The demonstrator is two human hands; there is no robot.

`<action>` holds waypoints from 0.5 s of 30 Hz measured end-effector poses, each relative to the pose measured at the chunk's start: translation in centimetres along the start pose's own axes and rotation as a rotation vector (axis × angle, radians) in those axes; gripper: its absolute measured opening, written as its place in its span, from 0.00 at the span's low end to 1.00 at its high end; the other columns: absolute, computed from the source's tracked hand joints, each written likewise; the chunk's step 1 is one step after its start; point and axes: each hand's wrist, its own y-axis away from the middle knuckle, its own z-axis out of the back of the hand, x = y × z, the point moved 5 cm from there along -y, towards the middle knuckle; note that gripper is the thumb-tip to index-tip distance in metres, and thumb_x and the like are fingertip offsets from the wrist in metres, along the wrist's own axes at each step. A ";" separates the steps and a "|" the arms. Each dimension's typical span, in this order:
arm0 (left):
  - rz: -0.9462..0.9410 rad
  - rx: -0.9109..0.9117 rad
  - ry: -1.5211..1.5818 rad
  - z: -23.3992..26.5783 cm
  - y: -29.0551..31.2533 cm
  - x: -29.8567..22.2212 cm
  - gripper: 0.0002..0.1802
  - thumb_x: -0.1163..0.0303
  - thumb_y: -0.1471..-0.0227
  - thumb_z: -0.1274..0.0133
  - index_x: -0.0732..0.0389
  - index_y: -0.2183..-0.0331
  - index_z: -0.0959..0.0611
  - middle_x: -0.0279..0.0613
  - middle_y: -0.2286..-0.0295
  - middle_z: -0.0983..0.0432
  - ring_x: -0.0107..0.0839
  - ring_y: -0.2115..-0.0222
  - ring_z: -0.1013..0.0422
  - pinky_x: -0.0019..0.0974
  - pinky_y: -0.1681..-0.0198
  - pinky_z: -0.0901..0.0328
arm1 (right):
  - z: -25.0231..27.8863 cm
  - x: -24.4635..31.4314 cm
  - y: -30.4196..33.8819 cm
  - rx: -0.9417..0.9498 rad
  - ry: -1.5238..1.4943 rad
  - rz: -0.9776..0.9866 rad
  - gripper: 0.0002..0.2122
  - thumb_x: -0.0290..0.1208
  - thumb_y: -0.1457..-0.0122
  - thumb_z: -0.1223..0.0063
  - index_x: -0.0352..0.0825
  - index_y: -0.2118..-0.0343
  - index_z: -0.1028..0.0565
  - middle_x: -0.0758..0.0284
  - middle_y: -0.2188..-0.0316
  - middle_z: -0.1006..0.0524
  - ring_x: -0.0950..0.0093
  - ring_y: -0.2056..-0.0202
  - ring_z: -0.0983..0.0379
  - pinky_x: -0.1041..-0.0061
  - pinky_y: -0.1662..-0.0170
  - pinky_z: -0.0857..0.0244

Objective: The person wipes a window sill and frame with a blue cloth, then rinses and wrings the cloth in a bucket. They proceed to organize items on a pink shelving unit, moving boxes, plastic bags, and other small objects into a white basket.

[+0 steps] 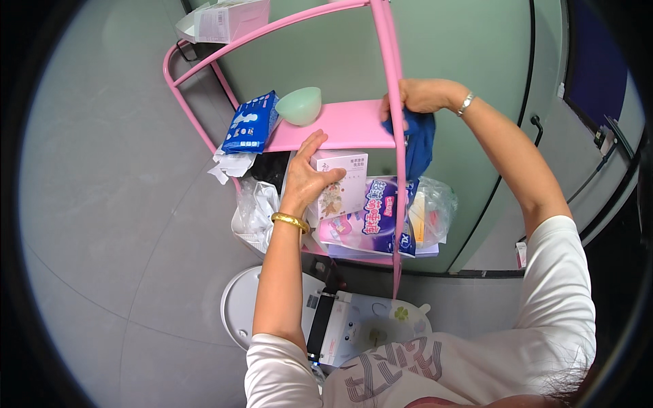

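A dark blue cloth (420, 143) hangs from my right hand (427, 96), which is closed on it beside the pink rack's right post (398, 160). Some fingertips go behind that post. My left hand (307, 178) has its fingers stretched toward the front edge of the pink shelf (347, 122). Its thumb lies across the face of a white and pink printed box (349, 178) under the shelf. On the shelf, a pale green bowl (300, 106) sits tilted next to a blue packet (250, 124) at the left end.
Below are a pink and purple package (367, 221), a clear plastic bag (435, 207) and a white bin (248, 231) with a plastic liner. An open carton (231, 20) stands at the rack's top. A round white scale-like object (241, 306) lies near my left forearm.
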 end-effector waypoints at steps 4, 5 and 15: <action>0.070 0.006 0.103 0.2 -0.1 0.4 0.42 0.70 0.73 0.34 0.66 0.50 0.27 0.50 0.45 0.39 0.41 0.44 0.41 0.36 0.41 0.47 | 1.1 -3.2 5.7 -0.008 0.491 -0.183 0.15 0.11 0.64 0.61 0.31 0.78 0.22 0.62 0.67 0.23 0.65 0.62 0.29 0.75 0.56 0.35; 0.104 0.008 0.135 0.3 0.0 0.5 0.43 0.70 0.73 0.33 0.66 0.50 0.27 0.50 0.45 0.39 0.41 0.43 0.42 0.36 0.41 0.47 | 1.0 -3.3 7.8 -0.149 0.419 -0.123 0.16 0.10 0.64 0.62 0.32 0.77 0.22 0.62 0.66 0.23 0.64 0.61 0.30 0.74 0.55 0.36; -0.019 -0.152 0.538 4.0 -3.2 -10.8 0.38 0.78 0.67 0.34 0.68 0.50 0.29 0.48 0.64 0.24 0.32 0.66 0.25 0.34 0.62 0.29 | -2.1 -2.7 22.8 -0.638 0.163 -0.279 0.15 0.10 0.60 0.59 0.34 0.74 0.21 0.62 0.58 0.25 0.63 0.57 0.32 0.72 0.53 0.39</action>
